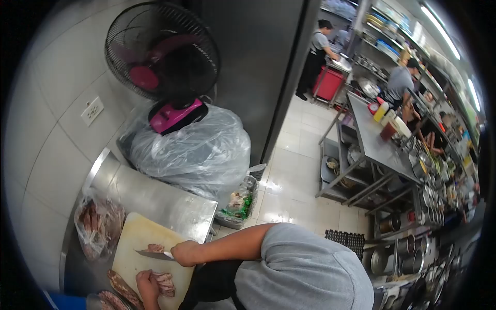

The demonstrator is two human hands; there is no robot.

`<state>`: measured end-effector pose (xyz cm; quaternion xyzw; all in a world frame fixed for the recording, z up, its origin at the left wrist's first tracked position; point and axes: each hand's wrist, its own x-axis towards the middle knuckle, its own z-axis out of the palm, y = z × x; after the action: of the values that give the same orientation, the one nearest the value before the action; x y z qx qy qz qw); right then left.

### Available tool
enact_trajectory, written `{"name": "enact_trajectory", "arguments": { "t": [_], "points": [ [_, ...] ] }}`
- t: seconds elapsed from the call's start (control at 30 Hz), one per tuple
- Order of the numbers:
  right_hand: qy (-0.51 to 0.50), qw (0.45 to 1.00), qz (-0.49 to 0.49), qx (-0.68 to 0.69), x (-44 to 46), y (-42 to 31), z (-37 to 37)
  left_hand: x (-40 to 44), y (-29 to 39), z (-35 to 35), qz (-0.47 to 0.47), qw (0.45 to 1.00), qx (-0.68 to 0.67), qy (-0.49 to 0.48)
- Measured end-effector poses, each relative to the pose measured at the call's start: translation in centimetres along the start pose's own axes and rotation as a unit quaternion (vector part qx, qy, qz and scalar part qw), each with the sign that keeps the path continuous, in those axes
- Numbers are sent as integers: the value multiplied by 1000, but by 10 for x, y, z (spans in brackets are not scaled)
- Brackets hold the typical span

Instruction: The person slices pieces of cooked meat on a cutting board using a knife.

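Note:
My right hand (185,253) is closed around the handle of a knife (157,254), its blade lying low over a white cutting board (135,230). Small cut bits of meat (154,247) sit along the blade. Lower on the board, my left hand (146,284) has its fingers curled on a pale pink piece of meat (165,285). A longer, browner strip of meat (123,287) lies at the board's edge by that hand. Beside it is a bowl of chopped meat (109,301), partly cut off by the view.
A clear plastic bag of meat (98,230) stands beside the board on the steel table (155,188). Beyond are a large plastic-wrapped bundle (191,150), a pink and black fan (163,51) and a bin (237,206). Two co-workers (400,82) stand farther off, near steel shelving.

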<state>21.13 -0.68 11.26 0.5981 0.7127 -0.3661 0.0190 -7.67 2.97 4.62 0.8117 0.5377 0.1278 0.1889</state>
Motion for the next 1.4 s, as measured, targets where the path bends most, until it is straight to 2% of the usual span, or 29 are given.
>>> {"name": "enact_trajectory", "arguments": {
  "t": [0.03,0.1,0.13,0.2,0.23,0.3,0.4,0.5,0.53,0.6,0.73,0.8,0.93,1.0,1.03,1.1,1.23,1.3,1.33,1.4],
  "points": [
    [10,1000,7,6,-1,0,-1,9,-8,1,13,1000,2,-3],
    [5,1000,-2,-6,-4,-3,2,23,-14,-2,-99,989,-59,-96],
    [13,1000,6,-1,-3,-5,3,28,-12,-4,-88,989,-56,-101],
    [13,1000,0,-19,-3,-7,5,37,-6,-8,-86,991,44,-89],
    [18,1000,7,-15,-5,-8,6,40,-6,-5,-76,992,45,-92],
    [22,1000,7,-14,-7,-12,6,43,-15,4,-113,985,-47,-124],
    [27,999,20,-10,-12,-14,3,51,-30,21,-80,979,-112,-152],
    [39,999,17,-2,-5,-10,9,54,-49,34,-25,981,-91,-167],
    [38,999,19,0,-4,-9,10,50,-36,26,-25,981,-91,-169],
    [41,999,15,-9,-2,-9,11,41,-11,10,-41,972,-180,-143],
    [37,999,17,-14,-3,-9,8,40,-11,9,-32,961,-239,-132],
    [33,999,21,-17,-4,-10,7,44,-12,11,-66,925,-366,-73],
    [35,999,28,-6,2,-10,9,50,-28,21,-25,945,-319,-73],
    [51,999,14,-9,2,-8,13,45,-26,37,12,970,-199,143],
    [60,998,25,-1,2,-8,13,46,-22,33,25,970,-200,134],
    [40,999,12,-13,5,-8,14,44,-14,11,-23,995,-28,-89],
    [80,997,-14,-5,2,-8,17,34,10,12,27,985,5,-173],
    [73,997,8,-12,11,-6,18,31,-6,44,-74,982,-173,-31],
    [54,998,8,-24,16,-6,20,29,-4,53,-67,977,-201,32],
    [61,998,13,-11,19,-4,22,31,3,65,9,981,-171,91]
  ]
}}
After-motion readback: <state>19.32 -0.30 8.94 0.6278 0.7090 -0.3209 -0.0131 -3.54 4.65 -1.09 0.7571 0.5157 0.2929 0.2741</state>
